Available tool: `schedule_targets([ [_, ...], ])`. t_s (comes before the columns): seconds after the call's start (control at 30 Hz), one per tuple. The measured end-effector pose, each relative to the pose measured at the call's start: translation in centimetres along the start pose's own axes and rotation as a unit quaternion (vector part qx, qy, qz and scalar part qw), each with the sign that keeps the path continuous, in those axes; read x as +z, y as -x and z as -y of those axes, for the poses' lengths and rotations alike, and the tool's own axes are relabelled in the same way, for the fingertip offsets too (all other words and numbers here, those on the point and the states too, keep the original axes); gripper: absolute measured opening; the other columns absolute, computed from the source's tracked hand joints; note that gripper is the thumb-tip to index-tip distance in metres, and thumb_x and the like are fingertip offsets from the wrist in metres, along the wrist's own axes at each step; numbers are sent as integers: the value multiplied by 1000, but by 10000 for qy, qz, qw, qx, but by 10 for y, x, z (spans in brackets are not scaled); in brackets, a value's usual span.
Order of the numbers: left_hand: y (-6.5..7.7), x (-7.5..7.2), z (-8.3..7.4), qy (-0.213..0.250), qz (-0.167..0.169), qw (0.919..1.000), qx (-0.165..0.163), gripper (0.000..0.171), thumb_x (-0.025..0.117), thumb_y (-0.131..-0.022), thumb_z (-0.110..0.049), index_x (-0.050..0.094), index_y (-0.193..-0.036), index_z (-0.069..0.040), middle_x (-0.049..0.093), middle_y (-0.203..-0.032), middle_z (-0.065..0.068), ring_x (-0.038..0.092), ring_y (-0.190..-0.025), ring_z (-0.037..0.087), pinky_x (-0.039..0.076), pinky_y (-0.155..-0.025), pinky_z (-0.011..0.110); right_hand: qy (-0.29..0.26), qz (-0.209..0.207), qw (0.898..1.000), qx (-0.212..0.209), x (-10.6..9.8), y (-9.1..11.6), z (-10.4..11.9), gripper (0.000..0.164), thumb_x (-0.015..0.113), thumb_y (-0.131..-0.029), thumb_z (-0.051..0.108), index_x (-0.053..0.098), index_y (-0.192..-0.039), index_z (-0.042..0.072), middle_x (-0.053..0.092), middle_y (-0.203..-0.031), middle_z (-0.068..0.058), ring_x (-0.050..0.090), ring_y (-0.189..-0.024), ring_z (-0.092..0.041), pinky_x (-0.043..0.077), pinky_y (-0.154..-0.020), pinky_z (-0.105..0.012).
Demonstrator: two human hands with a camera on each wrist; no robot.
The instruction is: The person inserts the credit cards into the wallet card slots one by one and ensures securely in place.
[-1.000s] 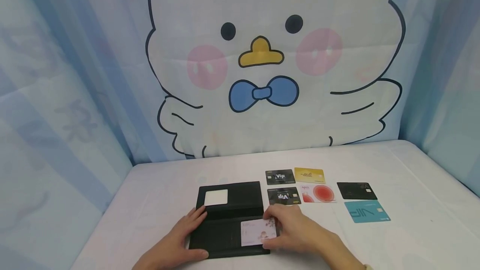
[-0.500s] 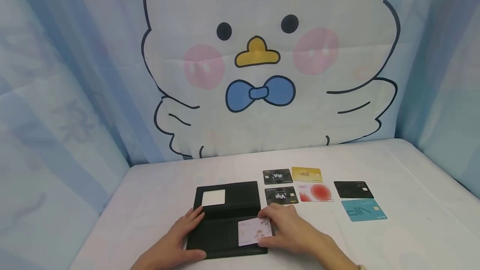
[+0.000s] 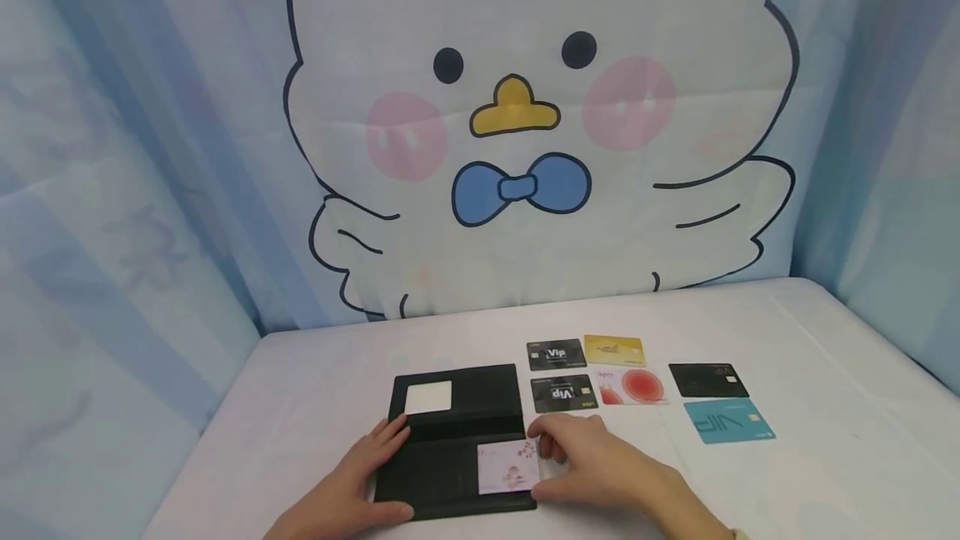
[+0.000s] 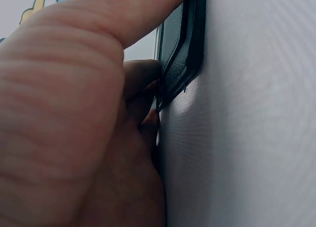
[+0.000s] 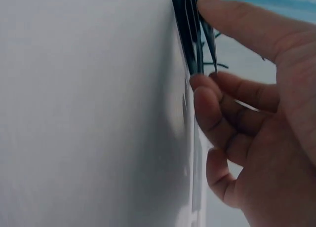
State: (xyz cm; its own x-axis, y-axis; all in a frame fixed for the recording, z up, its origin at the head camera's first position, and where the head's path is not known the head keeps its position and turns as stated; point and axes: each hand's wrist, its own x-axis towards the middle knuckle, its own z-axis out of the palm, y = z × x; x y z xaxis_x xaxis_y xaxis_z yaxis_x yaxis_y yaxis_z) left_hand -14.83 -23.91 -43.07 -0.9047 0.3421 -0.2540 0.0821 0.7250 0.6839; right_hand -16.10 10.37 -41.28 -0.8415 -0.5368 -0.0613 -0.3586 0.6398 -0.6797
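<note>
An open black wallet (image 3: 427, 473) lies flat on the white table. A pale pink card (image 3: 504, 467) with a flower print lies on its near half, at the right side. My right hand (image 3: 588, 461) holds this card by its right corners, forefinger at the far one and thumb at the near one; the other fingers are bent in. My left hand (image 3: 348, 477) rests on the wallet's left side, fingers stretched along the edge and thumb on the near corner. In the left wrist view the thumb (image 4: 143, 15) presses on the wallet's edge (image 4: 182, 59). Whether the card sits in a slot is unclear.
Beyond my right hand lie two dark Vip cards (image 3: 556, 355), a gold card (image 3: 615, 351) and a white-and-red card (image 3: 632, 387). Farther right are a black card (image 3: 708, 380) and a teal card (image 3: 728, 422). A cartoon-printed curtain (image 3: 480, 265) hangs behind the table.
The pink card lies straighter than half a second ago. My right fingers have shifted a little to the right, uncovering more of its right end. My left hand stays on the wallet.
</note>
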Motion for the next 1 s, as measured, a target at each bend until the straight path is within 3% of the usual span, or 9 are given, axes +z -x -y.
schedule_targets([
  [0.13,-1,0,-1,-51,-16,10000,-5,95,82,-81,-48,38,-157,-11,22,-166,10,9,-150,47,12,-109,76,-200,21,9997,-100,-5,2,-6,46,87,-79,30,65,-115,14,56,-87,10,54,-82,-10,50,-75,-25],
  [0.7,-1,0,0,-56,-36,10000,60,96,82,-80,-49,39,-156,-9,23,-166,11,8,-150,46,12,-108,76,-143,-164,9971,-732,0,-3,-6,43,86,-81,28,67,-116,11,56,-86,12,53,-81,-5,50,-75,-23],
  [1.0,-1,1,0,-12,-65,10000,61,95,83,-80,-47,40,-156,-9,22,-166,12,10,-149,47,16,-106,78,-118,-127,9982,-577,9,-8,2,42,86,-82,31,67,-114,12,55,-85,13,52,-80,-4,49,-77,-24],
])
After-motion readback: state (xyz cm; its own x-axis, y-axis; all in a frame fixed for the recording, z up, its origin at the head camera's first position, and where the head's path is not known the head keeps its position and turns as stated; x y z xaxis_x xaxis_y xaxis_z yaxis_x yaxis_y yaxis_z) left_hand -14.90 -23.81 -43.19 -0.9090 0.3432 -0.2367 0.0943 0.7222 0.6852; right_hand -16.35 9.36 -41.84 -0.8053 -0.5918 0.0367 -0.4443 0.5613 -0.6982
